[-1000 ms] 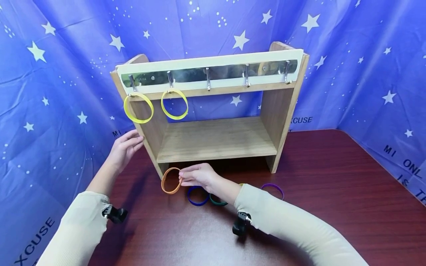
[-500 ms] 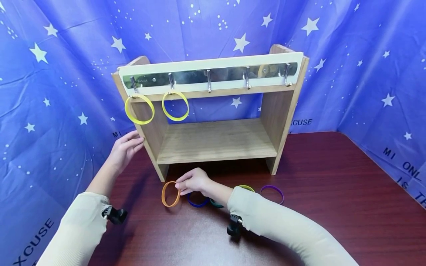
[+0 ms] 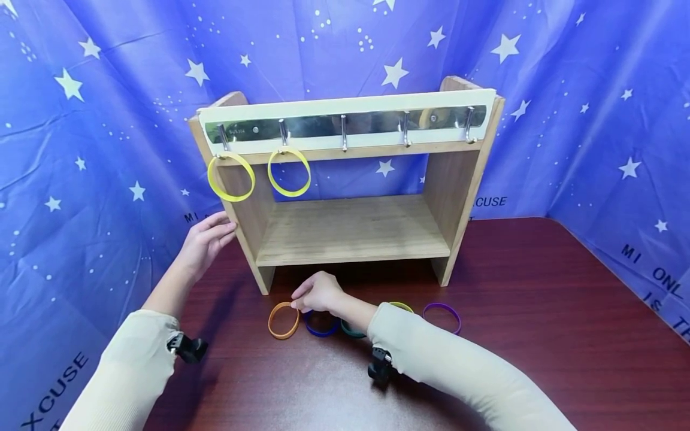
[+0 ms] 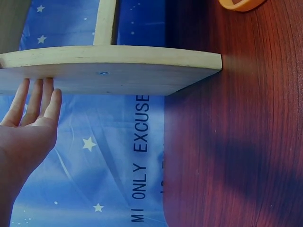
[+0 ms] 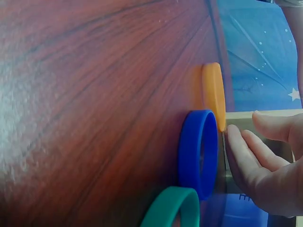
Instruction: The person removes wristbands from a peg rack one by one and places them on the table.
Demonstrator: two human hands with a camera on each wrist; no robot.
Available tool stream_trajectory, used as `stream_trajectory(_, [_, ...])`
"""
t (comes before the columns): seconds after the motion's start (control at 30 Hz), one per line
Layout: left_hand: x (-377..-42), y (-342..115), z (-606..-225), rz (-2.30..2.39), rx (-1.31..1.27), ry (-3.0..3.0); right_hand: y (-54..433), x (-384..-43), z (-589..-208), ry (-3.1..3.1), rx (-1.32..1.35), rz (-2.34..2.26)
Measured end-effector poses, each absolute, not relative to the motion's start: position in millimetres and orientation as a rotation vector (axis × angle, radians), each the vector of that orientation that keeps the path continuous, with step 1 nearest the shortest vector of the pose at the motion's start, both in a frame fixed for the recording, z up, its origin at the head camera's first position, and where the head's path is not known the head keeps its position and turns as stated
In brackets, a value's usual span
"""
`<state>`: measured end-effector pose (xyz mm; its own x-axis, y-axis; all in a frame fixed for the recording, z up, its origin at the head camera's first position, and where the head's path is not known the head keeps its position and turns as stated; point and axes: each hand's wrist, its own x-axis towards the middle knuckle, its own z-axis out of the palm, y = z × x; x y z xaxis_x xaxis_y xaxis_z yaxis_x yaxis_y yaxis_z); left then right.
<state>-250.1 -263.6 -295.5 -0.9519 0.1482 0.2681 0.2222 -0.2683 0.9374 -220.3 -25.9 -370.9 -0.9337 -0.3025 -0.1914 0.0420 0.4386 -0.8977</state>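
Observation:
My left hand (image 3: 205, 242) rests its straight fingertips against the outer left side panel (image 4: 118, 75) of a wooden shelf. In the right wrist view, my right hand (image 5: 270, 161) has thumb and fingers parted, with a fingertip beside the edge of an orange wristband (image 5: 214, 94). That band (image 3: 283, 321) lies on the table. A blue wristband (image 5: 198, 153) and a green wristband (image 5: 173, 208) lie beside it, partly hidden by the hand in the head view. Two yellow wristbands, one (image 3: 232, 196) on the leftmost hook and one (image 3: 290, 193) on the second, hang from the rack.
A metal hook rail (image 3: 372, 123) runs along the shelf's top; its three right hooks hold nothing. A yellow-green band (image 3: 401, 306), partly behind the right sleeve, and a purple band (image 3: 442, 306) lie on the table (image 3: 539, 335). A starry blue curtain (image 3: 620, 137) surrounds it.
My right hand has lowered the orange wristband from in front of the shelf onto the table and let it go. My left hand stays on the side panel.

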Motion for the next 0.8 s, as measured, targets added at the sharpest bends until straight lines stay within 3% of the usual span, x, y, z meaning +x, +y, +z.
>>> stream_trajectory(0.8, [-251.3,-264.2,-295.5,-2.41,-0.487,-1.883,7.1,-225.3,-353.2,2.239,-0.333,-1.666])
